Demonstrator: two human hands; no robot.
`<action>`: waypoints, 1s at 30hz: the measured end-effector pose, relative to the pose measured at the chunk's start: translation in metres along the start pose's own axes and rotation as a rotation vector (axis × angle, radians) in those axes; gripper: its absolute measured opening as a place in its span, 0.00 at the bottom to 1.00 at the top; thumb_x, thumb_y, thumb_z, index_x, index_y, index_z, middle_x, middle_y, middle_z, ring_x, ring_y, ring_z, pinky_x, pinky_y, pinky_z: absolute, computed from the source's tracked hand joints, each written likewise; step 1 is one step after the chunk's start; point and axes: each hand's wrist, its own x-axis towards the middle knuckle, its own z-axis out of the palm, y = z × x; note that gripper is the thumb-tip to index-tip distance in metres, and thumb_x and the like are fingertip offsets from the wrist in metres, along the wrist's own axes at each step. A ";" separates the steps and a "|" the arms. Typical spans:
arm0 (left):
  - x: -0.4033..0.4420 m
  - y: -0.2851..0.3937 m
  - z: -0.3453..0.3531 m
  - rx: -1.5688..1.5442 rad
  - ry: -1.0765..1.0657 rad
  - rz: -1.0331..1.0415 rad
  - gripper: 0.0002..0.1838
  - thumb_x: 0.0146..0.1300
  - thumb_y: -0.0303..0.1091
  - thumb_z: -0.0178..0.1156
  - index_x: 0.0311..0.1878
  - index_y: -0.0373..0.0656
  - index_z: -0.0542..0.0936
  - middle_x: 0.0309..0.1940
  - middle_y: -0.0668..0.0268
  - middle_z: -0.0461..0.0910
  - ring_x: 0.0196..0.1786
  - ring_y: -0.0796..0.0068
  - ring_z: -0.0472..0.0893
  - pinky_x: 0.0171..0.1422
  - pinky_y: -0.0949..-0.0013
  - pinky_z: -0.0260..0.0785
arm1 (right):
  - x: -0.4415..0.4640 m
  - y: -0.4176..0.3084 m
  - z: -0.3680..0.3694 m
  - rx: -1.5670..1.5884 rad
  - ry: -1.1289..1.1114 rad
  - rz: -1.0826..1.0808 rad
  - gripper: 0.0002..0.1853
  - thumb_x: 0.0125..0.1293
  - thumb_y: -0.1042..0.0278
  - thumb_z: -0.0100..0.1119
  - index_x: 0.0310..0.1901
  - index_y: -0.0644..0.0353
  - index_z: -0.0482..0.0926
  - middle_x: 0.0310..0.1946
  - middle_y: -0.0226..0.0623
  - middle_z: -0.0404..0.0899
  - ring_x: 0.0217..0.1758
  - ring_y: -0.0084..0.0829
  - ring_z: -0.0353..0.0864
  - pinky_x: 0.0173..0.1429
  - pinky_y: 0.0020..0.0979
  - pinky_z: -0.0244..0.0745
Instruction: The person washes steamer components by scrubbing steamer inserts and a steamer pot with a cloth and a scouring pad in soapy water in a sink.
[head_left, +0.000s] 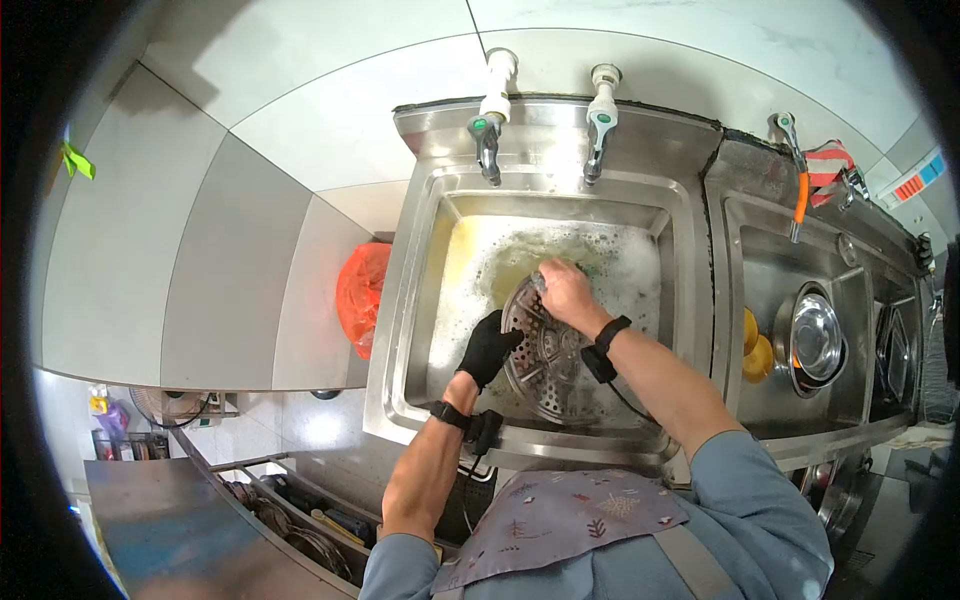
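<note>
A round metal steamer plate (553,362), pierced with holes, is tilted above the foamy water (620,255) in the large steel sink (425,300). My left hand (488,350), in a black glove, grips the plate's left edge with the thumb over its face. My right hand (568,293) is bare and closed at the plate's upper rim. Under its fingertips a small grey scouring pad (539,283) shows, pressed to the metal; most of it is hidden. Each wrist wears a black strap. Foam and the far side of the plate hide the sink's bottom.
Two taps, a left tap (486,145) and a right tap (599,140), overhang the sink's back. Metal bowls (816,335) and yellow items (757,358) lie in the adjoining sink (780,260). A red plastic bag (362,295) hangs left; an open drawer (290,520) is lower left.
</note>
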 end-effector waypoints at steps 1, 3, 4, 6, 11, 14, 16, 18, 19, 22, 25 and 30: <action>0.001 0.003 0.001 0.018 0.013 -0.020 0.14 0.61 0.29 0.68 0.48 0.34 0.82 0.34 0.63 0.85 0.35 0.73 0.81 0.42 0.66 0.75 | -0.001 -0.011 -0.007 0.045 -0.045 -0.034 0.10 0.55 0.79 0.59 0.40 0.66 0.76 0.38 0.57 0.78 0.46 0.59 0.80 0.50 0.56 0.76; 0.001 0.007 0.001 -0.003 -0.008 -0.029 0.13 0.61 0.30 0.67 0.47 0.34 0.82 0.34 0.62 0.85 0.35 0.73 0.81 0.42 0.66 0.74 | -0.015 -0.045 -0.014 0.142 -0.028 -0.147 0.10 0.55 0.82 0.57 0.40 0.66 0.76 0.39 0.54 0.77 0.45 0.58 0.79 0.48 0.55 0.76; 0.000 0.007 -0.001 -0.015 -0.025 -0.033 0.12 0.61 0.30 0.67 0.45 0.35 0.82 0.33 0.62 0.85 0.35 0.73 0.81 0.42 0.66 0.74 | -0.021 -0.056 -0.013 0.195 -0.041 -0.157 0.09 0.55 0.82 0.57 0.39 0.65 0.75 0.40 0.52 0.77 0.45 0.57 0.78 0.48 0.54 0.76; -0.002 0.009 -0.002 0.019 -0.003 -0.020 0.11 0.62 0.32 0.67 0.43 0.35 0.82 0.32 0.62 0.84 0.35 0.73 0.81 0.42 0.66 0.74 | -0.024 -0.058 -0.017 0.210 -0.067 -0.145 0.09 0.55 0.83 0.56 0.38 0.65 0.75 0.39 0.52 0.77 0.45 0.57 0.78 0.47 0.54 0.76; -0.008 0.014 0.002 0.079 0.023 0.046 0.12 0.63 0.33 0.67 0.43 0.34 0.82 0.31 0.62 0.84 0.35 0.71 0.81 0.42 0.64 0.74 | -0.003 -0.024 -0.012 0.069 0.030 -0.117 0.09 0.53 0.83 0.56 0.37 0.64 0.74 0.37 0.52 0.77 0.44 0.58 0.78 0.47 0.54 0.75; -0.004 0.008 0.002 0.165 0.007 -0.012 0.11 0.63 0.33 0.67 0.43 0.34 0.82 0.32 0.60 0.84 0.35 0.70 0.81 0.43 0.63 0.74 | -0.019 -0.050 -0.017 0.171 -0.073 -0.151 0.11 0.50 0.83 0.57 0.37 0.64 0.76 0.36 0.52 0.77 0.45 0.58 0.78 0.48 0.53 0.76; 0.007 -0.026 0.000 0.078 -0.035 -0.024 0.12 0.63 0.33 0.67 0.44 0.34 0.82 0.34 0.59 0.85 0.37 0.70 0.81 0.45 0.63 0.74 | -0.031 -0.073 -0.024 0.202 -0.165 -0.195 0.11 0.50 0.83 0.57 0.38 0.65 0.76 0.35 0.52 0.77 0.46 0.57 0.79 0.48 0.53 0.76; 0.002 -0.007 0.000 0.190 -0.009 0.041 0.13 0.62 0.33 0.68 0.46 0.34 0.83 0.38 0.59 0.86 0.40 0.71 0.82 0.47 0.63 0.75 | -0.020 -0.057 -0.025 0.180 -0.105 -0.145 0.11 0.50 0.83 0.57 0.38 0.65 0.77 0.34 0.52 0.77 0.45 0.57 0.79 0.47 0.53 0.76; 0.000 -0.007 0.002 0.113 -0.016 0.007 0.16 0.62 0.34 0.68 0.50 0.34 0.83 0.40 0.60 0.87 0.42 0.70 0.82 0.49 0.64 0.75 | -0.006 -0.041 -0.025 0.153 -0.042 -0.104 0.11 0.50 0.83 0.57 0.38 0.65 0.77 0.32 0.52 0.77 0.43 0.57 0.80 0.46 0.53 0.76; -0.006 0.000 0.005 0.065 0.053 0.035 0.18 0.62 0.34 0.69 0.52 0.34 0.82 0.41 0.59 0.87 0.43 0.69 0.83 0.49 0.64 0.75 | 0.007 0.003 -0.014 0.040 -0.012 0.029 0.10 0.50 0.83 0.57 0.37 0.64 0.77 0.30 0.54 0.78 0.35 0.58 0.80 0.41 0.55 0.75; 0.004 -0.007 -0.001 0.204 -0.014 0.059 0.17 0.61 0.33 0.69 0.50 0.33 0.82 0.40 0.58 0.86 0.43 0.68 0.83 0.48 0.63 0.75 | -0.009 -0.038 -0.017 0.211 -0.034 -0.215 0.09 0.50 0.83 0.56 0.35 0.68 0.77 0.36 0.58 0.80 0.41 0.58 0.81 0.48 0.52 0.79; -0.005 0.004 0.001 0.121 -0.009 0.021 0.12 0.65 0.35 0.65 0.43 0.34 0.81 0.31 0.55 0.83 0.34 0.64 0.81 0.43 0.60 0.74 | -0.011 -0.047 -0.022 0.154 -0.036 -0.113 0.06 0.55 0.79 0.59 0.36 0.66 0.77 0.34 0.56 0.79 0.41 0.57 0.80 0.47 0.52 0.77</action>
